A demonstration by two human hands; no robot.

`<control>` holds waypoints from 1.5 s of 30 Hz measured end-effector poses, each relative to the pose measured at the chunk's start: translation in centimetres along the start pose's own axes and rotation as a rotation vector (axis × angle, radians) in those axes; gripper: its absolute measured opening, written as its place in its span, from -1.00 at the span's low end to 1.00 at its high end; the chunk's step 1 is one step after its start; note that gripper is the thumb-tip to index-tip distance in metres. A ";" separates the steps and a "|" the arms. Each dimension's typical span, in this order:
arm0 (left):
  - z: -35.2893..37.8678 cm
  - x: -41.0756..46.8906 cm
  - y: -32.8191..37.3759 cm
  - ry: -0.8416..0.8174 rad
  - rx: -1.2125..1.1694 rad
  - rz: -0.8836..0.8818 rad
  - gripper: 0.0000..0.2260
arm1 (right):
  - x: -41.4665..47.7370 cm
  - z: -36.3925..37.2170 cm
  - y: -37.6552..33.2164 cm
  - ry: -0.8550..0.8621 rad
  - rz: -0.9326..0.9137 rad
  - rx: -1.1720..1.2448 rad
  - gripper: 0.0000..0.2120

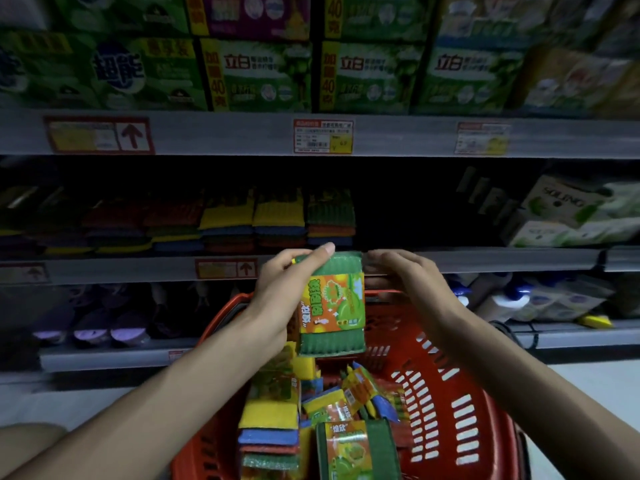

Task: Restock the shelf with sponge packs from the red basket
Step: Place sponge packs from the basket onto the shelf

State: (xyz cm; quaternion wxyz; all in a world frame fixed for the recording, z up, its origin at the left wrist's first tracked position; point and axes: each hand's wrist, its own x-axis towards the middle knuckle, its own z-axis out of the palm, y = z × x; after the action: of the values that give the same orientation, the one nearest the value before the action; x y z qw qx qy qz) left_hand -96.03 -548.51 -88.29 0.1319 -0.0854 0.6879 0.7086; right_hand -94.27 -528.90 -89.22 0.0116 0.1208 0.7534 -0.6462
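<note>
My left hand point(282, 292) grips a green sponge pack point(332, 306) with an orange label, held upright above the red basket point(446, 393). My right hand point(405, 275) touches the pack's top right corner with curled fingers. Several more sponge packs point(304, 410) in yellow, blue, red and green lie piled in the basket's left half. On the middle shelf point(138, 268), behind the held pack, stand rows of stacked sponge packs point(252, 220). Right of the stacks, the shelf is a dark gap point(408, 216).
Green detergent boxes point(367, 77) fill the upper shelf, with price tags point(323, 136) on its edge. White boxes point(568, 213) stand at the right of the middle shelf. Purple items point(104, 330) and bottles point(519, 299) sit on the lower shelf.
</note>
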 end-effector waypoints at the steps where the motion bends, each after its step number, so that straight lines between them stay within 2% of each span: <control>1: 0.3 0.0 0.1 0.014 -0.051 -0.015 -0.58 | -0.7 -0.4 0.0 -0.052 0.022 -0.011 -0.67; 5: 1.9 -0.5 1.3 0.039 -0.286 -0.055 -0.53 | -4.0 -1.6 -0.6 -0.201 0.115 -0.033 -0.41; 9: 2.8 -1.6 1.7 -0.044 -0.407 -0.096 -0.40 | -5.9 -2.7 -1.0 -0.197 0.147 0.114 -0.45; 13: 4.1 -2.6 0.9 -0.117 -0.290 -0.032 -0.33 | -7.1 -4.2 -1.5 -0.077 0.129 0.395 -0.48; 17: 4.3 -3.1 0.9 -0.295 -0.140 0.050 -0.41 | -7.4 -6.5 -1.7 0.036 0.025 0.507 -0.28; 20: 4.3 -3.3 0.5 -0.425 0.034 0.170 -0.52 | -8.0 -7.5 -2.1 0.039 -0.057 0.444 -0.26; 22: 4.2 -3.9 0.5 -0.448 0.118 0.242 -0.65 | -8.7 -8.0 -2.1 0.002 -0.102 0.340 -0.25; 26: 3.5 -4.3 1.0 -0.459 0.251 0.416 -0.45 | -10.0 -9.0 -2.6 0.002 -0.250 0.179 -0.24; 28: 3.1 -4.4 1.4 -0.468 0.266 0.481 -0.46 | -10.6 -9.5 -3.0 -0.007 -0.310 0.096 -0.24; 42: 2.1 -4.0 1.2 -0.551 0.197 0.480 -0.51 | -11.5 -9.4 -3.0 -0.105 -0.316 0.015 -0.24; 45: 2.1 -3.8 1.1 -0.560 0.202 0.461 -0.36 | -11.2 -9.4 -2.9 -0.105 -0.281 -0.011 -0.26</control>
State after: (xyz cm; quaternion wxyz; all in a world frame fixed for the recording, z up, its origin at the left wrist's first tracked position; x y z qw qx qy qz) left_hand -92.60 -546.68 -86.02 0.1598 0.2823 0.6928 0.6440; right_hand -82.70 -521.96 -82.92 -0.0388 -0.0197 0.7648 -0.6428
